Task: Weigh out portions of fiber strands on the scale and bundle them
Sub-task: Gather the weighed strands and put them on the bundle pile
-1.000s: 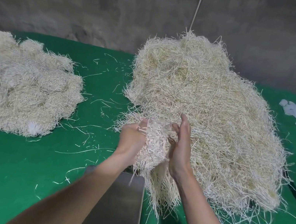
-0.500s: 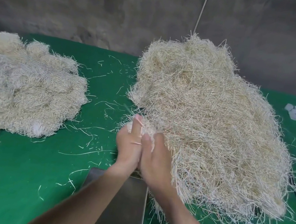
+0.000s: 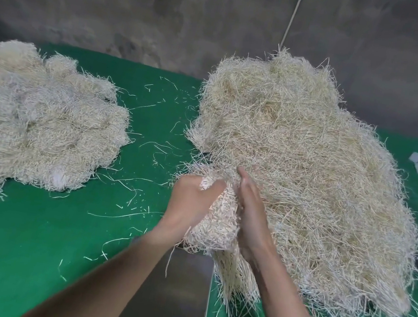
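While the left hand (image 3: 191, 200) is curling round a dense wad (image 3: 219, 224) of pale, wiry strands, the right hand (image 3: 251, 214) is pressing it flat-fingered.

No writing, label, brand or number can be read here. The scale (image 3: 174, 298) shows only a plain steel pan; the surface (image 3: 23, 252) around it is unmarked green.

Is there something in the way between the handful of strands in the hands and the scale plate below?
Nothing visible does. The handful of strands is held between left hand and right hand over the far edge of the scale plate, which looks bare. The big pile lies beside it.
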Tool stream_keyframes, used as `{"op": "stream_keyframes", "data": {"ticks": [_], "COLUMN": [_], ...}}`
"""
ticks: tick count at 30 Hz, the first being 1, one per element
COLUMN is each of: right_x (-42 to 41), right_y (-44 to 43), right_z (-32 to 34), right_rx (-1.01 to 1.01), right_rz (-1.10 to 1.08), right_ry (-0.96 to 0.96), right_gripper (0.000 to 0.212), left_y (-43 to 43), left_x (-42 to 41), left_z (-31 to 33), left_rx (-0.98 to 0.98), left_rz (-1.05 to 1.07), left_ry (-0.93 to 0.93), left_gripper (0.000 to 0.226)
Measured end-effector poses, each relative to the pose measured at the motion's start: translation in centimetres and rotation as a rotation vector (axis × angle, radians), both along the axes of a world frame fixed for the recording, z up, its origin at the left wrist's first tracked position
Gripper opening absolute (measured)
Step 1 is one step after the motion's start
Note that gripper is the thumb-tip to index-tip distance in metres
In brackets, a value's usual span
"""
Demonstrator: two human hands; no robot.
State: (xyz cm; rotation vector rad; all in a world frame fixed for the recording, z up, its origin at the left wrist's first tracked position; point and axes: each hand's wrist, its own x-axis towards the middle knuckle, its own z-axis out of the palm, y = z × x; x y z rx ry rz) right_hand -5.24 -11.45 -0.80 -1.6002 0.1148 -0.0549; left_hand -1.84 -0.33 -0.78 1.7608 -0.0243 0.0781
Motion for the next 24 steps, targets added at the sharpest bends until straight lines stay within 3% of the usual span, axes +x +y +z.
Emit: {"op": "stream_keyframes", "data": {"ticks": [2, 4, 7, 9, 11, 13, 14, 15, 18, 20, 24], "right_x": [-0.8, -0.9, -0.4, 0.5, 1.3, 1.6, 1.5, 1.5, 1.5, 2.2, 4.2], "right_y": [2.2, 3.3, 3.4, 2.8, 3.0, 3.8, 4.4, 5.1, 6.8, 7.1, 8.0], "right_z": [-0.7, -1.6, -1.9, -1.7, -1.3, -1.5, -1.8, -2.2, -3.1, -3.3, -3.4], "right_rx": [-0.014, -0.074, -0.1, -0.076, -0.036, -0.092, -0.129, -0.145, -0.151, -0.126, -0.032], "right_rz": [-0.028, -0.202, -0.386, -0.433, -0.456, -0.407, -0.376, -0.369, -0.403, -0.423, -0.335], "right_ry": [0.063, 0.068, 0.057, 0.064, 0.044, 0.042, 0.041, 0.036, 0.018, 0.021, 0.069], "right_gripper": [0.079, 0.098, 0.085, 0.085, 0.09, 0.095, 0.094, 0.09, 0.08, 0.081, 0.087], "left_y": [-0.5, -0.9, -0.4, 0.4, 1.1, 1.2, 1.0, 0.9, 1.5, 2.9, 5.7], "left_x": [0.0, -0.5, -0.8, -1.2, -2.0, -2.7, -2.8, -2.8, -2.1, -1.9, -1.1], "left_z": [0.1, 0.0, -0.7, -1.0, -2.0, -2.6, -2.9, -3.1, -3.1, -3.3, -3.9], "left_rx": [0.125, 0.176, 0.008, -0.222, -0.531, -0.639, -0.638, -0.617, -0.465, -0.466, -0.494], "left_rz": [-0.014, 0.028, 0.151, 0.075, -0.156, -0.231, -0.167, -0.099, -0.029, -0.123, -0.169], "left_ry": [-0.069, -0.129, -0.136, 0.109, 0.452, 0.542, 0.539, 0.504, 0.285, 0.316, 0.277], "left_gripper": [0.055, 0.066, 0.072, 0.096, 0.114, 0.118, 0.12, 0.116, 0.041, 0.022, 0.046]}}
